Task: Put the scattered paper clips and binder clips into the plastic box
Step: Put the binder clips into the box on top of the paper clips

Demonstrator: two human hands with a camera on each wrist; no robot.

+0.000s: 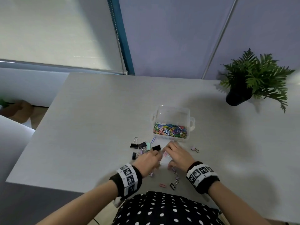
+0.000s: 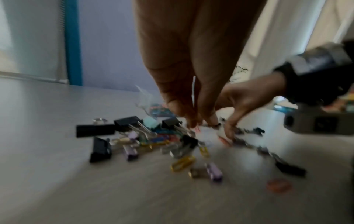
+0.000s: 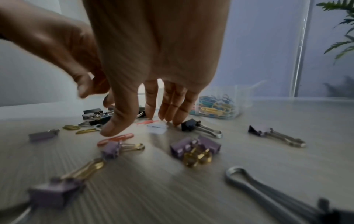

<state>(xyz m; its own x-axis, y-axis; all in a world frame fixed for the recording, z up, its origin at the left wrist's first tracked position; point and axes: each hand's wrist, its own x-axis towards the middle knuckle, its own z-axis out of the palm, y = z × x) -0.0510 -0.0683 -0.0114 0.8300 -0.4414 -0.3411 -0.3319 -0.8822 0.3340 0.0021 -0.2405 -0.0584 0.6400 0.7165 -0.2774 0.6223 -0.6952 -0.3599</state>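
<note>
No readable writing; my wristbands (image 1: 129, 177) carry only square black-and-white markers. My left hand (image 1: 148, 160) and right hand (image 1: 177, 155) hover over the scattered binder clips (image 1: 141, 146) toward the table's (image 1: 90, 120) near edge. Right fingers (image 3: 172, 104) spread, relaxed, tips down; left grip unclear. One plastic box (image 1: 172, 124), holding coloured paper clips (image 1: 170, 130), sits just beyond my right hand. Loose clips too blurred to count.

Dim, soft daylight from blind (image 1: 53, 33) far left; wrist views motion-blurred, edges smeared; wide-angle bending throughout.
</note>
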